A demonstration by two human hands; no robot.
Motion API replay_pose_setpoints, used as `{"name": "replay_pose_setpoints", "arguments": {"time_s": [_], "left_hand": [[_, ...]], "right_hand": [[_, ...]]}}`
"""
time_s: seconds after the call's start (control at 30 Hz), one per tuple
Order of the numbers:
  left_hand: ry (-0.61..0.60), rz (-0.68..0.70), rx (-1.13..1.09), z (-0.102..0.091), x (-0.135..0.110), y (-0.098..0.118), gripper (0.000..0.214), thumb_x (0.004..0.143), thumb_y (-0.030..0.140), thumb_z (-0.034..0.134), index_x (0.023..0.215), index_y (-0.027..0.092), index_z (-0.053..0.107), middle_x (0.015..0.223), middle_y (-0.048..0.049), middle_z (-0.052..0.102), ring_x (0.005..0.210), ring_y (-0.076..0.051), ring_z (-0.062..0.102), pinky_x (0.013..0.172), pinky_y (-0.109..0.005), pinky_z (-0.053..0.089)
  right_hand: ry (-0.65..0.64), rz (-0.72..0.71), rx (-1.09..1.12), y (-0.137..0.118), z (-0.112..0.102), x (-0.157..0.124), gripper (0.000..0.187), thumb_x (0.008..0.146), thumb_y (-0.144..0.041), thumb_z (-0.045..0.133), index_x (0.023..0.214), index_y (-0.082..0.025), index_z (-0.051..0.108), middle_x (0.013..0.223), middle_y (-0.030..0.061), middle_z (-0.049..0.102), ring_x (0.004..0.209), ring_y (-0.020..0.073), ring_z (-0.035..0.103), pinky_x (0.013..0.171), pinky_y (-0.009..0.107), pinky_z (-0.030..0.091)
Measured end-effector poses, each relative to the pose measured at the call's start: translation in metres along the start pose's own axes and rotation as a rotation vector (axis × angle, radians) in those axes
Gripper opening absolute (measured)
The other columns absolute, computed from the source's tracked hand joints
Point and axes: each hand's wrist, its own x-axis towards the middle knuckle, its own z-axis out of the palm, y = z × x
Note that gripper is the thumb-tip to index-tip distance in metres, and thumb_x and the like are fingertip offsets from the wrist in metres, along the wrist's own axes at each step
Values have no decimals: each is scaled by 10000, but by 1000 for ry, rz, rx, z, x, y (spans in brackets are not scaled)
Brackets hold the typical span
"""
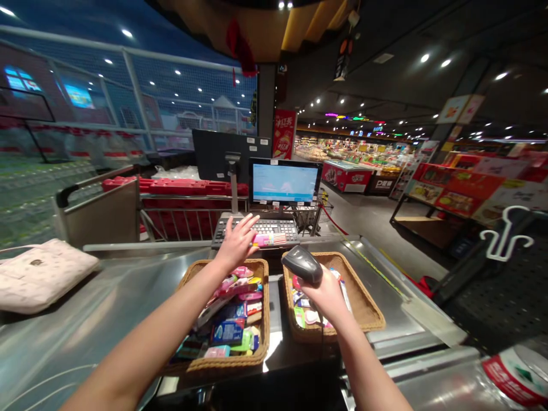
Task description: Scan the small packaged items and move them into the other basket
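A supermarket checkout: a steel counter (107, 297) under ceiling spots, with shop aisles off to my right and a white bag (40, 274) lying at the far left.

In the head view, my left hand (237, 242) is stretched out over the keyboard (257, 231) below the monitor (285, 182). Its fingers are splayed, and a pink pack (269, 239) sits at my thumb. I cannot tell whether I am pinching the pack or whether it lies on the keys. My right hand (327, 294) is wrapped around the scanner (302, 264), which hangs above the right basket (363, 302). The left basket (266, 319), just beside it, is heaped with small packets.

Judging the risks: if that pack is only lightly held it could slip onto the keys and press some of them by mistake, and so could my spread fingers. The scanner head points down over loose goods, so it might read a packet in the basket that I do not mean it to. My left forearm passes low over the heaped basket and could knock packets over the rim.
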Motion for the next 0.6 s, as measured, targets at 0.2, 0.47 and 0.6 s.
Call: {"name": "replay_pose_setpoints", "arguments": {"time_s": [0.2,0.47,0.6], "left_hand": [[-8,-41,8,-11,-10,-7,153,827,229,626,976,191,617,1517,-139,378,1414,-312,324,1149,-657,70],[-10,-76,40,-19,-22,-15,168,819,230,642,981,190,620,1504,-143,399,1398,-317,352,1149,-652,65],[-1,-88,43,-20,-29,-20,169,814,231,649,975,190,622,1496,-145,412,1390,-316,365,1152,-646,59]], "right_hand": [[-20,-32,4,-2,15,7,131,674,-214,603,799,-178,618,814,48,685,733,202,628,688,290,482],[-54,-36,-2,-13,31,12,153,686,-238,600,823,-174,622,834,59,686,782,219,648,706,300,481],[-78,-26,-21,-12,35,12,132,685,-262,598,788,-179,606,813,59,677,766,224,641,689,304,470]]}}
